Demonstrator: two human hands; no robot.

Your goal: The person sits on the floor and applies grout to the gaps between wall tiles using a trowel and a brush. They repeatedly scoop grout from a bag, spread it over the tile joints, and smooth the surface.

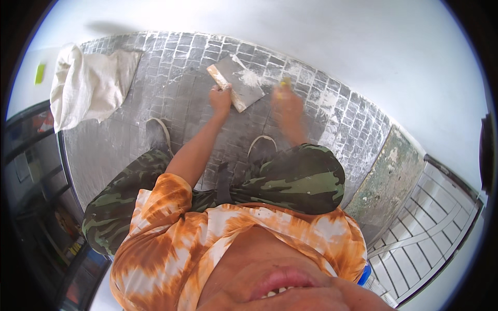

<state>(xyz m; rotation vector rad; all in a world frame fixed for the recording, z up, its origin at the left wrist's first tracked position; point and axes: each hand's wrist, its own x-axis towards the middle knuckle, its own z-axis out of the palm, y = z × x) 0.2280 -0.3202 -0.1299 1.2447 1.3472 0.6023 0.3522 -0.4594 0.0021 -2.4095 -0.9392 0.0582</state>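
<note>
A wide grey blade (237, 83) with a tan backing strip (217, 77) was observed in front of the wearer's feet, over the grey patterned floor (179, 72); whether it was resting on the floor could not be established. The left hand (221, 100) was found clamped on the strip, near its middle. The right hand (288, 108), apart from the left, was blurred; a yellow item (284, 85) was noted at its fingers, but how firmly it was gripped could not be told. White material (250, 78) was seen at the blade's free edge. For sound work, it was judged that the blade should be kept steady and near level, with the material handled in small amounts. The long axis was recorded as running along the strip, from upper left to lower right, the free edge being pointed toward the upper right
</note>
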